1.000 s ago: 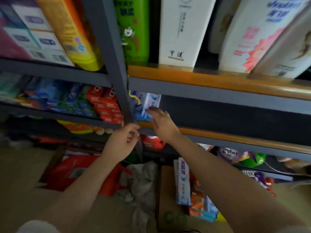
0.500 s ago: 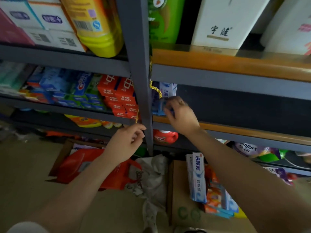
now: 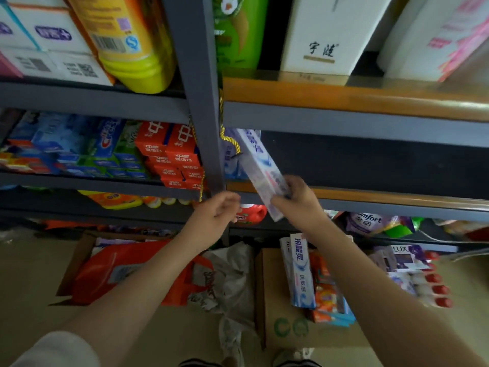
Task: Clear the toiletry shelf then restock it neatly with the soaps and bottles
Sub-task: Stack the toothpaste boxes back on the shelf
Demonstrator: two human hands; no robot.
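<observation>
Since half a second ago, one long white and blue toothpaste box (image 3: 260, 172) has been pulled out past the orange wooden shelf edge (image 3: 370, 195) and is tilted, its far end still under the upper shelf. It is gripped at its near end by the right hand (image 3: 296, 200). The left hand (image 3: 214, 217) is held loosely curled and empty, just beside the grey metal shelf post (image 3: 201, 102). Much dark open room is seen on the shelf to the right. More white and blue boxes (image 3: 230, 165) are left standing by the post. The held box is long and thin.
</observation>
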